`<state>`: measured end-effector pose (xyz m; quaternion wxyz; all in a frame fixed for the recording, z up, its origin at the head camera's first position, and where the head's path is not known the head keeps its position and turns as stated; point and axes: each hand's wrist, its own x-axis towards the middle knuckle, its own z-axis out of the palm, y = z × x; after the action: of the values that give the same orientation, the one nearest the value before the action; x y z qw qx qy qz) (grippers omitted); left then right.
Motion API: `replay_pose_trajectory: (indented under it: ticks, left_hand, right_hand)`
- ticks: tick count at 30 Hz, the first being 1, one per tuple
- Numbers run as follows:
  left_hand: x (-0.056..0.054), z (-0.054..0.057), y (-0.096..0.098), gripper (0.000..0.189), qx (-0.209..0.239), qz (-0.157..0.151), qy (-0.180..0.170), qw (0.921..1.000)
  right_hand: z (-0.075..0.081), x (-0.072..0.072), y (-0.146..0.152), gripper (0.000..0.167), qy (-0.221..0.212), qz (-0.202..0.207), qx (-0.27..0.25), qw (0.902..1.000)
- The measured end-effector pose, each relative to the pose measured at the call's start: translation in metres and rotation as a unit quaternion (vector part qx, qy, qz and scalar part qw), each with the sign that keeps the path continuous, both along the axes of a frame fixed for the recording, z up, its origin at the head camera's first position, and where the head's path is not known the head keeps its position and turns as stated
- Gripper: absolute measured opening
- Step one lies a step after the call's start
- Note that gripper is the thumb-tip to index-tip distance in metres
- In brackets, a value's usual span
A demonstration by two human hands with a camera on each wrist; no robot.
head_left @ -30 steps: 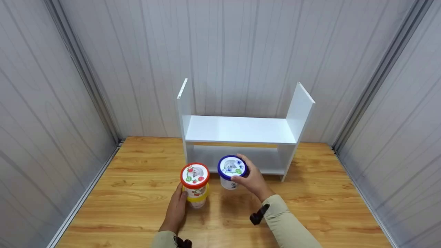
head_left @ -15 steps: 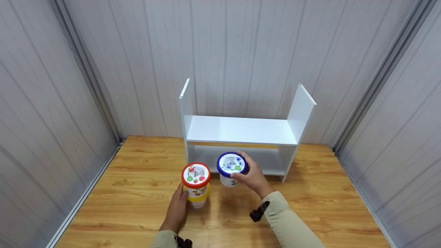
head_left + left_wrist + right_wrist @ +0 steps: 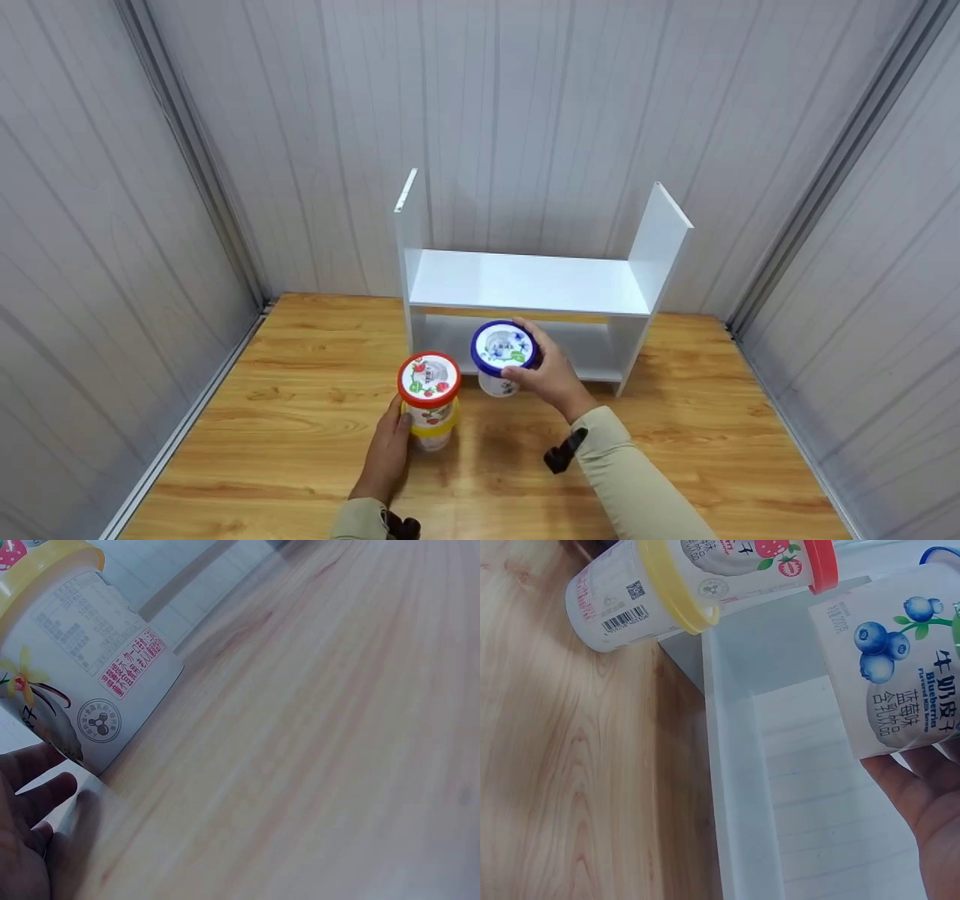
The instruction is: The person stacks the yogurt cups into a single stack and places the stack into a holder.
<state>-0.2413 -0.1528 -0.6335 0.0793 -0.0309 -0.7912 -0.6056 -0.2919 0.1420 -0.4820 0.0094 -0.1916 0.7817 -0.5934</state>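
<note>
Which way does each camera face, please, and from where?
Head: worn there, facing forward and down at the white shelf; left hand, right hand and sleeves show.
Left wrist: worn there, facing the table and yellow-lidded cup; left hand shows partly.
Right wrist: worn there, facing the blue-lidded cup and shelf; right hand shows partly.
Head and right wrist share the red-lidded cup.

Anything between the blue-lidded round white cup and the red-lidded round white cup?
In the head view, nothing stands between the blue-lidded cup and red-lidded cup; only white shelf and wooden tabletop show behind the gap.
</note>
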Motion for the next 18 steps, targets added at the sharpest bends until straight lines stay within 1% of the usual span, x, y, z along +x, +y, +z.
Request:
replay_pose_trajectory:
  ticks: [5, 13, 18]
  left_hand:
    - [-0.002, 0.001, 0.001, 0.063, 0.006, 0.001, -0.010, 0.9999]
    - [0.000, 0.001, -0.001, 0.064, 0.000, 0.007, -0.016, 0.9999]
    - [0.000, 0.000, 0.000, 0.065, 0.010, 0.006, -0.021, 0.9997]
  right_hand:
    - [0.005, -0.001, -0.001, 0.097, 0.001, -0.012, 0.012, 0.9999]
    - [0.011, 0.000, -0.005, 0.094, 0.013, -0.009, 0.018, 0.9997]
    - [0.015, 0.000, -0.006, 0.094, 0.029, -0.005, 0.021, 0.9993]
